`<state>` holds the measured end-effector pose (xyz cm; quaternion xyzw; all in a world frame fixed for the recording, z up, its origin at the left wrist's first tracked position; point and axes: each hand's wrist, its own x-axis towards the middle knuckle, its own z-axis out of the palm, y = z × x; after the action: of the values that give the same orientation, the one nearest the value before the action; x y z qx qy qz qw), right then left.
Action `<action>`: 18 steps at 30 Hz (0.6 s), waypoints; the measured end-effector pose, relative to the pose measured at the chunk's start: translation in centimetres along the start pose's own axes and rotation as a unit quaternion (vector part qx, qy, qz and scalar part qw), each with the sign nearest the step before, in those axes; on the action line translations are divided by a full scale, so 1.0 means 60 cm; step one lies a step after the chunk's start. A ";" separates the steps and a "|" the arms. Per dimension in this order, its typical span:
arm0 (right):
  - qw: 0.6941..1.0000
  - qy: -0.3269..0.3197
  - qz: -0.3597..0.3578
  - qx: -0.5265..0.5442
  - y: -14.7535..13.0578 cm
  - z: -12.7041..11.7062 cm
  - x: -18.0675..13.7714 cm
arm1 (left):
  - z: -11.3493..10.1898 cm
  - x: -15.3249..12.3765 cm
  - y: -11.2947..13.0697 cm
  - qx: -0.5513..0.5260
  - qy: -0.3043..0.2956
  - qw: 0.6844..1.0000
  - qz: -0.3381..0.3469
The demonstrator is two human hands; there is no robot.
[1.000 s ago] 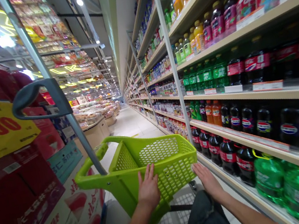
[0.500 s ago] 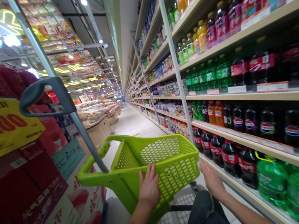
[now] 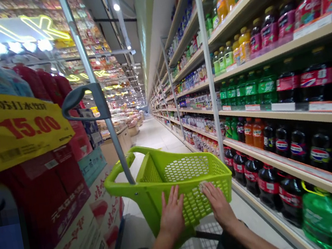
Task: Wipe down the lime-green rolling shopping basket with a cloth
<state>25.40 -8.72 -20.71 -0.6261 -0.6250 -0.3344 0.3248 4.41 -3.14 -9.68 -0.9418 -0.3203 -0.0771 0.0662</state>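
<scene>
A lime-green plastic shopping cart (image 3: 122,187) with perforated basket walls stands in front of me, its grey pole and grey handle (image 3: 103,101) rising on the left. My left hand (image 3: 172,215) lies on the near side wall of the basket, fingers stretched out and holding nothing. Toward the basket's right end, my right hand (image 3: 219,204) presses against the same wall. Under its fingertips a bit of white, crumpled tissue (image 3: 202,186) shows, mostly hidden by the fingers. Inside the basket, only the upper part of the far wall is visible.
Shelves (image 3: 280,120) packed with soda bottles run along the right. At left are stacked drink cartons (image 3: 53,194) under a yellow price sign (image 3: 23,127). A pale tiled aisle (image 3: 157,132) stretches ahead, with display counters (image 3: 120,136) on its left side.
My right hand has moved left, from beyond the basket's right end onto its near wall. My left hand stays on the wall. The whole scene has shifted right in view.
</scene>
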 end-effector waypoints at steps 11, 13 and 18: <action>0.994 0.002 -0.110 -0.006 -0.054 0.021 0.001 | 0.034 -0.030 -0.042 0.072 0.098 0.992 -0.026; 0.996 0.014 -0.090 0.004 -0.068 0.004 0.040 | 0.026 -0.037 -0.054 0.082 0.113 0.990 -0.029; 0.997 0.039 -0.066 0.024 -0.084 -0.007 0.103 | -0.002 -0.050 -0.098 0.089 0.178 0.979 -0.053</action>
<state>20.35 -5.53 -15.44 -0.5618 -0.6598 -0.3640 0.3413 -1.52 -0.32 -9.66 -0.8850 -0.3587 -0.2177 0.2016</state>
